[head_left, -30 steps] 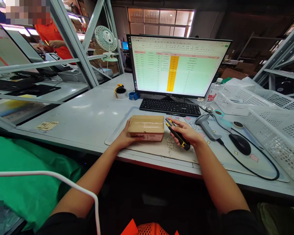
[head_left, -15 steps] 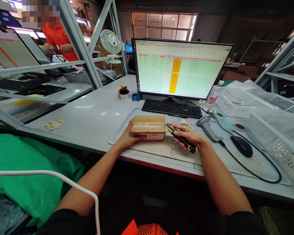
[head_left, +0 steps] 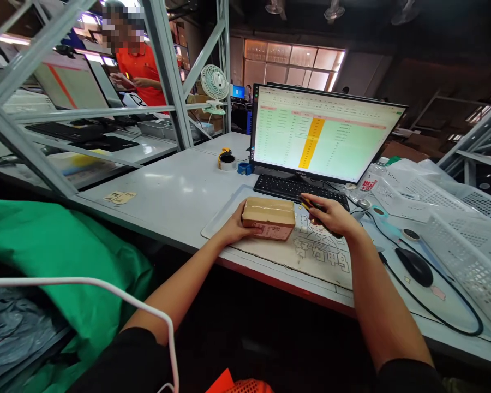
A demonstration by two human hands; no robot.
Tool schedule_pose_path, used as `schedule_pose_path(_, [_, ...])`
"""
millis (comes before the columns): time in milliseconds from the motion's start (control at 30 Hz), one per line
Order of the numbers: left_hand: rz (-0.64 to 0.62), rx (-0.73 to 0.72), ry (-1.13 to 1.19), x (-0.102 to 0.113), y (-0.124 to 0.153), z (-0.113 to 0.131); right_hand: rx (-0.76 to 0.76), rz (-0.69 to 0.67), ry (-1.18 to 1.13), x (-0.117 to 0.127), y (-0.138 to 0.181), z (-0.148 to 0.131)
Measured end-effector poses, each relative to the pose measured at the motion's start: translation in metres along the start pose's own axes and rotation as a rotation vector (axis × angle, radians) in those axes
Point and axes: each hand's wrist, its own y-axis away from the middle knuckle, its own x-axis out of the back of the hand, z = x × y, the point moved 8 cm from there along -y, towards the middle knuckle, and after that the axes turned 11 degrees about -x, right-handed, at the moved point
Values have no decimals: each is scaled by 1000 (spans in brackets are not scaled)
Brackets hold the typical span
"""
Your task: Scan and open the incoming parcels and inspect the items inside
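A small taped cardboard box (head_left: 269, 218) lies on a cardboard sheet (head_left: 311, 254) over the desk mat. My left hand (head_left: 234, 227) grips the box's left end, fingers wrapped on its front side. My right hand (head_left: 328, 215) is closed round a yellow and black utility knife (head_left: 305, 203), whose tip points at the box's right end. Most of the knife is hidden inside the hand.
Behind the box are a black keyboard (head_left: 298, 189) and a lit monitor (head_left: 325, 134). A black mouse (head_left: 414, 267) with its cable and white mesh baskets (head_left: 470, 234) lie to the right. Tape rolls (head_left: 228, 160) sit at the back. A green sack (head_left: 45, 245) hangs at left. A person in orange (head_left: 141, 65) stands behind the metal rack.
The view has swung left and up. My right hand with the knife has turned so its back faces me and the knife's handle is hidden. My left hand stays on the box.
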Motion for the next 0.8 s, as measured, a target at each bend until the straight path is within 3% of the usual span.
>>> schedule_pose_path(133, [1,-51,-47,2,-1,3,236,-82,632,-53,-9,-97])
schedule_pose_path(200, [-7,-90,-68,2,-1,7,279,-122,877,-81,-10,-126])
schedule_pose_path(300, [-19,-124,-66,1,-3,11,299,-165,1048,-108,-8,-150])
schedule_pose_path(467, [-30,-155,-47,0,-4,15,204,-165,1114,-116,-9,-150])
schedule_pose_path(600, [-21,-68,-72,3,-2,9,156,-154,1137,-108,-8,-137])
schedule_pose_path(800, [-24,-52,-37,3,0,-1,47,-106,1133,-55,6,-99])
